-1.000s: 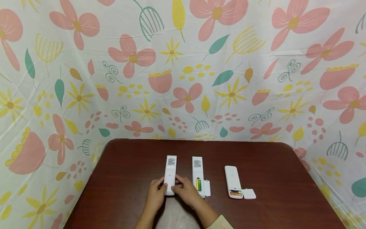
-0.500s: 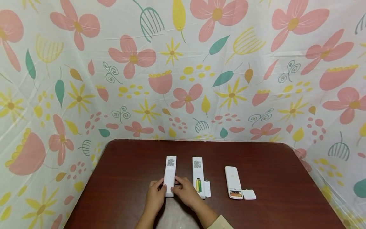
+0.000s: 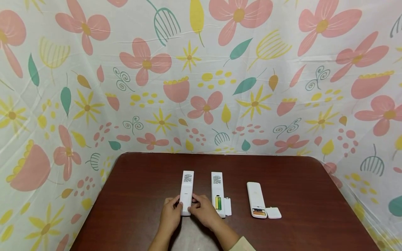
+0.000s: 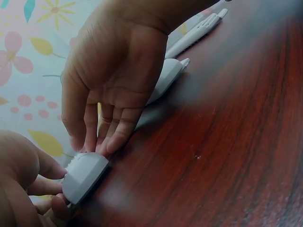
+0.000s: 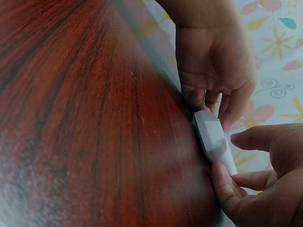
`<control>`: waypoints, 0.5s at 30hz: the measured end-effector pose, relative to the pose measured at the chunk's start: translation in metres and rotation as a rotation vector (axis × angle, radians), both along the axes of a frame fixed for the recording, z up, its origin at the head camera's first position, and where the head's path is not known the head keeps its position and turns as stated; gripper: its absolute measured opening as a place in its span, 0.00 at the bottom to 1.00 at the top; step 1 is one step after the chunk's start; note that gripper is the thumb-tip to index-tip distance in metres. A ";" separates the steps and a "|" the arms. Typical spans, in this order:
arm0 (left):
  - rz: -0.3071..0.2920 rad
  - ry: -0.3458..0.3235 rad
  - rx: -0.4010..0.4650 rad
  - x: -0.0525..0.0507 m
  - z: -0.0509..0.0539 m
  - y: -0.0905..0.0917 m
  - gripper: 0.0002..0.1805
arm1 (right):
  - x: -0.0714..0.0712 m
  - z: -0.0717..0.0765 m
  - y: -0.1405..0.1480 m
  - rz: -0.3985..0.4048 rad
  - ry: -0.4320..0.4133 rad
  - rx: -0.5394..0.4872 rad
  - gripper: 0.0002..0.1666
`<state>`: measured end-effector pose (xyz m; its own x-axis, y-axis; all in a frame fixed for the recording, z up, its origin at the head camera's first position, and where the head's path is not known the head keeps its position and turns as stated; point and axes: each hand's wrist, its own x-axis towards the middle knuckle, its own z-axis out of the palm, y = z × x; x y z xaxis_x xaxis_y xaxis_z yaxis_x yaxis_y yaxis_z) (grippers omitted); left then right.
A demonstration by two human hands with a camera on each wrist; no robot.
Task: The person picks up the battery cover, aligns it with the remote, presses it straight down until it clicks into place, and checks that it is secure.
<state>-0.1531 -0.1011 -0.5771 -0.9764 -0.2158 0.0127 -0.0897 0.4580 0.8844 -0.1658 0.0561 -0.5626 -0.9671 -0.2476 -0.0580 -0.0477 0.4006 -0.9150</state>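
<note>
A white remote control (image 3: 186, 191) lies back up on the table, its label at the far end and its back cover in place. From the left, my left hand (image 3: 170, 213) holds its near end, with the thumb along the edge. My right hand (image 3: 205, 210) grips the opposite side. The wrist views show the remote's pale end (image 4: 85, 177) low on the wood between both hands' fingertips. Right of it lies a second white remote (image 3: 217, 188), its battery bay showing green and yellow batteries (image 3: 218, 203). Its loose cover (image 3: 228, 206) lies alongside.
Further right is a third, rounder white remote (image 3: 255, 195), with orange and dark batteries (image 3: 259, 211) exposed. Its cover (image 3: 273, 212) lies beside its near end. The dark red-brown wooden table (image 3: 141, 174) meets a flower-printed curtain (image 3: 201, 87) at the back and sides.
</note>
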 end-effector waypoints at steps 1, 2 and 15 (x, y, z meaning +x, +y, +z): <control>0.000 -0.001 0.002 0.000 0.000 0.000 0.22 | 0.000 0.000 0.000 0.000 0.000 0.001 0.38; 0.001 -0.001 0.003 0.000 0.000 0.000 0.22 | 0.000 0.001 0.000 0.000 -0.001 0.002 0.38; 0.007 -0.011 0.020 0.000 0.000 0.001 0.22 | 0.000 0.001 0.000 -0.013 -0.006 0.031 0.37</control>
<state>-0.1535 -0.1005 -0.5775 -0.9749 -0.2227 -0.0020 -0.1023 0.4395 0.8924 -0.1657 0.0559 -0.5615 -0.9698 -0.2333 -0.0714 -0.0368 0.4294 -0.9024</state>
